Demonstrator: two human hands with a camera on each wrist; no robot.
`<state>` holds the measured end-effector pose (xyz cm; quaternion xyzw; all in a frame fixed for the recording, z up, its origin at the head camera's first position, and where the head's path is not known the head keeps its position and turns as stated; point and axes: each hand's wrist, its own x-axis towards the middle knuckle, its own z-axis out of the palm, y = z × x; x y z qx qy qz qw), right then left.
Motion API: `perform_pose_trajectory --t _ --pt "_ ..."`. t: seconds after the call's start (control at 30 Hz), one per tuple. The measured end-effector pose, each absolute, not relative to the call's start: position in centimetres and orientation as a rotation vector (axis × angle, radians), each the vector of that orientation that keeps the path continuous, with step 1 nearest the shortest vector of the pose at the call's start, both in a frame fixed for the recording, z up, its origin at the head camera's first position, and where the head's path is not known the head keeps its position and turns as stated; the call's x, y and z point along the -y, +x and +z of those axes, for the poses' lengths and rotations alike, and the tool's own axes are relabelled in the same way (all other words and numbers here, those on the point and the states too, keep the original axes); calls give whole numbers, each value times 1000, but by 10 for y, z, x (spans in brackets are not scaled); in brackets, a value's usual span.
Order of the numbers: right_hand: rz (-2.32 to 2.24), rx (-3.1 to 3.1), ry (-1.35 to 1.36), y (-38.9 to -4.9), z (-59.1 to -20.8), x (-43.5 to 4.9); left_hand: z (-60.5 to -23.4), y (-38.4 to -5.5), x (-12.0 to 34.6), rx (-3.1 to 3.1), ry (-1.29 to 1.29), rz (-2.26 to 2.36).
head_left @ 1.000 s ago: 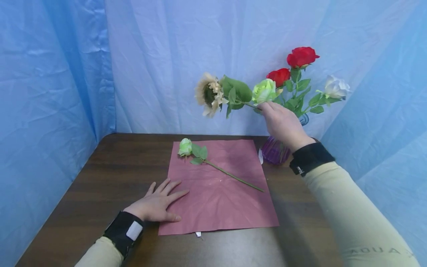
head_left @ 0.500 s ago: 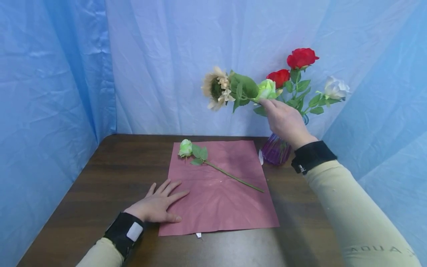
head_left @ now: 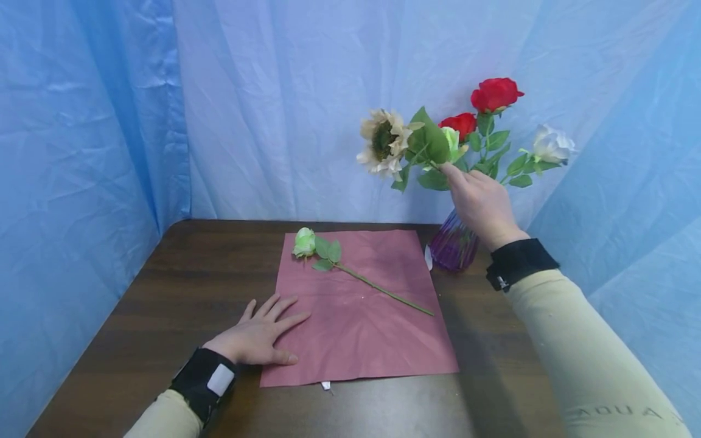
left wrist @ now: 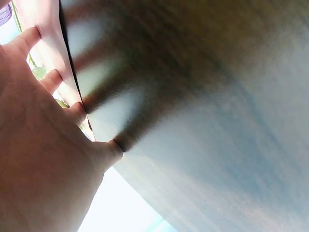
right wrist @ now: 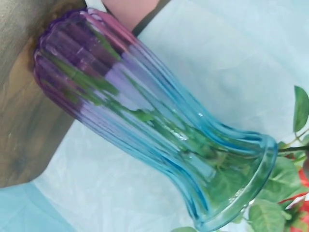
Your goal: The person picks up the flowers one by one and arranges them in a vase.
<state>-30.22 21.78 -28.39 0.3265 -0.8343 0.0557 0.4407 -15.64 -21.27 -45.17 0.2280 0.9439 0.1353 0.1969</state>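
My left hand (head_left: 257,334) lies with fingers spread over the left edge of a pink paper sheet (head_left: 356,340). In the left wrist view, its fingertips press at the sheet's edge and the tabletop. A light green rose (head_left: 304,242) with a long stem lies slantwise across the sheet. My right hand (head_left: 482,201) pinches the stem of a cream sunflower (head_left: 383,143), whose head leans left, above a ribbed glass vase (head_left: 454,243). The right wrist view shows the vase (right wrist: 140,106) fading from purple to blue, with green stems inside and a dark stem at its rim.
In the vase stand red roses (head_left: 497,95), another light green rose (head_left: 451,140) and a white rose (head_left: 552,145). The dark wooden table (head_left: 181,280) is enclosed by pale blue curtains (head_left: 285,109). A small white tag (head_left: 326,385) pokes out under the sheet's near edge.
My right hand has shifted a little to the right with the sunflower, whose head has swung right and now hides more of the green rose in the vase. The left hand has stayed still.
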Motion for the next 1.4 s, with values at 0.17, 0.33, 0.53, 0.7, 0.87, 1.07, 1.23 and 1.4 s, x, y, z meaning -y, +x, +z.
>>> perform_pose_trajectory --t 0.17,0.33,0.53,0.7,0.87,1.07,1.23,1.4 --pt "104 2049 811 -300 -286 -220 -453 -157 214 -2643 648 399" --pt "116 2061 787 -300 -290 -223 -457 -157 215 -2646 649 395" --pt "190 2164 697 -299 -295 -226 -454 -157 214 -2645 635 368" --pt "191 2136 746 -302 -296 -230 -453 -157 213 -2652 628 359" --pt "237 2100 747 -306 -296 -232 -453 -157 214 -2645 630 368" --pt "391 2224 660 -308 -302 -241 -451 -155 214 -2637 639 371" --pt "413 2324 568 -305 -305 -249 -449 -155 214 -2630 631 377" --pt "388 2388 528 -302 -301 -247 -446 -154 214 -2640 620 360"
